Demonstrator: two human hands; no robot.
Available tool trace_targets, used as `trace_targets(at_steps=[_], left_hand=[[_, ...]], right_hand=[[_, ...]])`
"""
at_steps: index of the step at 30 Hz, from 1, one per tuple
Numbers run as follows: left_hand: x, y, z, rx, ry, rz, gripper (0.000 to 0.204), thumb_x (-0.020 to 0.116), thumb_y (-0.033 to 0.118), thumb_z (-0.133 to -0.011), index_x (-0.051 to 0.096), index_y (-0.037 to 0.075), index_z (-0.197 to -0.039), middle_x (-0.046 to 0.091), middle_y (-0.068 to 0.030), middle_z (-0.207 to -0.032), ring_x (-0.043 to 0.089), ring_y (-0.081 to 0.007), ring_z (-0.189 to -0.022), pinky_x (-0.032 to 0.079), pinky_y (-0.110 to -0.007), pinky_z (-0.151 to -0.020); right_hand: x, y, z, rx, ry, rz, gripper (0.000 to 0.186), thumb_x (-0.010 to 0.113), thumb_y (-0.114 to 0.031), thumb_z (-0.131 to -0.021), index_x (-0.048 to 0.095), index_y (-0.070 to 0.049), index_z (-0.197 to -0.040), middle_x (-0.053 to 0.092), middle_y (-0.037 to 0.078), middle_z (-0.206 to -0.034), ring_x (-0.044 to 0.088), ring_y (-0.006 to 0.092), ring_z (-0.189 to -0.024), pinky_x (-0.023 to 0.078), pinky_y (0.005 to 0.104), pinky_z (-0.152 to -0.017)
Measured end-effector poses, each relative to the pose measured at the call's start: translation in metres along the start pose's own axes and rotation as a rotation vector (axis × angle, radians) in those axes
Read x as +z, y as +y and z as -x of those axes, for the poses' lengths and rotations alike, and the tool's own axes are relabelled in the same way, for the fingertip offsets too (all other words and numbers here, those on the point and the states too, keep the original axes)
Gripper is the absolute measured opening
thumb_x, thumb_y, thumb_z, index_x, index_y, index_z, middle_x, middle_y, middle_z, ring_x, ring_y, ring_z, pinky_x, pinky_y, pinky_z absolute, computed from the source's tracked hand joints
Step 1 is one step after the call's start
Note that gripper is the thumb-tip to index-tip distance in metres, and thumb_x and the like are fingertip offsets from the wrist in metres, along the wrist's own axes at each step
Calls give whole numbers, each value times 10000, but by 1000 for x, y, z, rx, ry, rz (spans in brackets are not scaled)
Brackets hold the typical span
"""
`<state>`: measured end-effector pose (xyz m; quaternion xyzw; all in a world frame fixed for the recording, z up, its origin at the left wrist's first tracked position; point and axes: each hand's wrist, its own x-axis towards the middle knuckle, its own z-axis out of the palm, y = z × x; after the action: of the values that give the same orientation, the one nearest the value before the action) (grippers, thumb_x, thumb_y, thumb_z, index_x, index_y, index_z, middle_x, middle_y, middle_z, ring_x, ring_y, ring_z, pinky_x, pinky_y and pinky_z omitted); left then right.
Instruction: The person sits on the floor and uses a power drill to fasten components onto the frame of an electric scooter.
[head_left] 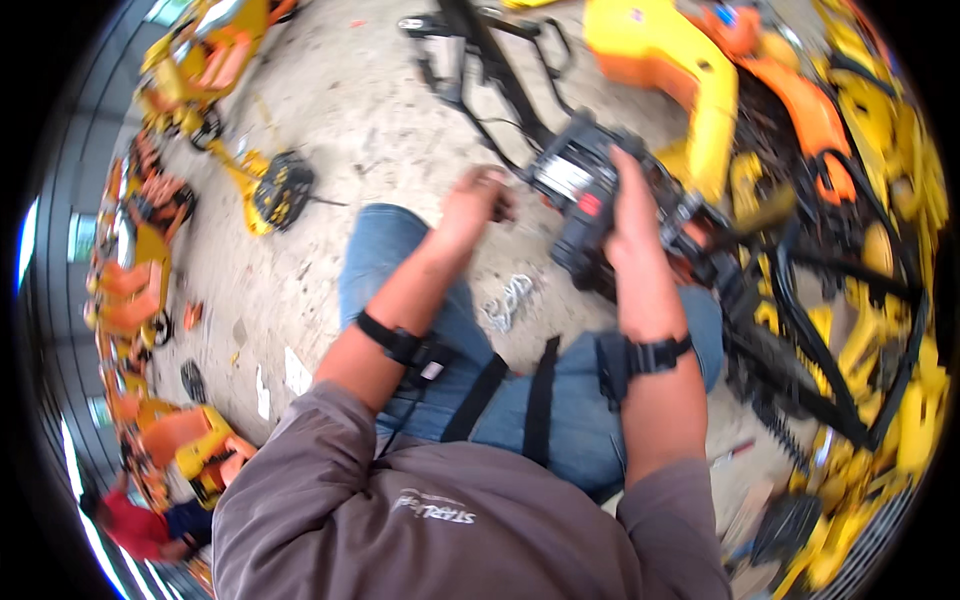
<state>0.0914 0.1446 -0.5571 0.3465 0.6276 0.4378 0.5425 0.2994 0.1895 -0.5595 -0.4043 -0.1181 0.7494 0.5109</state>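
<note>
In front of my knees a black boxy unit with a white label and a red patch sits tilted at the end of a dark metal frame. My right hand grips its right side, with the fingers along the top edge. To the left of the unit and apart from it, my left hand is closed, its fingers curled round something dark that blur keeps me from naming. A small bundle of whitish cord or plastic lies on the floor between my legs.
Yellow curved body panels and an orange one crowd the right. A black tubular frame stands near my right knee. Orange-and-yellow ride-on vehicles line the left, where a person in red is low down. A yellow-black part lies on the concrete floor.
</note>
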Motion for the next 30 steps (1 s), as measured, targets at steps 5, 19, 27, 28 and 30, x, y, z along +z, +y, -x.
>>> trace_targets(at_steps=[5,19,27,28,30], left_hand=[[21,3,-1,69,-122,-50,218,496,186,-1015,566,2,-1109,688,-96,-850,646,-168,-699,537,-320,-662],[32,-38,-18,79,-267,-129,415,641,379,-955,715,-30,-959,727,-133,-858,691,-218,-788,548,-372,-742],[22,-26,1,265,-326,-401,638,736,543,-827,662,-15,-1128,722,-225,-992,697,-411,-946,550,-460,-838],[22,-29,-1,297,-336,-448,663,760,538,-796,657,-15,-1147,722,-222,-993,697,-411,-941,551,-463,-836],[21,-39,-9,354,-348,-545,724,808,529,-734,645,-13,-1185,722,-215,-993,697,-412,-931,553,-468,-833]], right_hand=[[1,7,4,132,15,107,351,680,-397,-927,628,-52,-969,658,65,-801,674,210,-690,575,345,-619],[2,15,26,-95,97,240,420,575,-472,-977,602,-55,-1022,657,76,-916,649,202,-835,545,346,-810],[-19,17,-18,-98,263,423,455,617,-466,-976,590,-32,-1113,622,98,-1037,633,224,-981,530,386,-913],[-16,24,-19,-97,262,529,467,627,-469,-974,594,-27,-1123,623,98,-1041,632,222,-973,527,384,-907],[-22,38,-26,-120,185,807,519,684,-449,-960,642,16,-1188,659,123,-1143,636,230,-1027,511,370,-930]])
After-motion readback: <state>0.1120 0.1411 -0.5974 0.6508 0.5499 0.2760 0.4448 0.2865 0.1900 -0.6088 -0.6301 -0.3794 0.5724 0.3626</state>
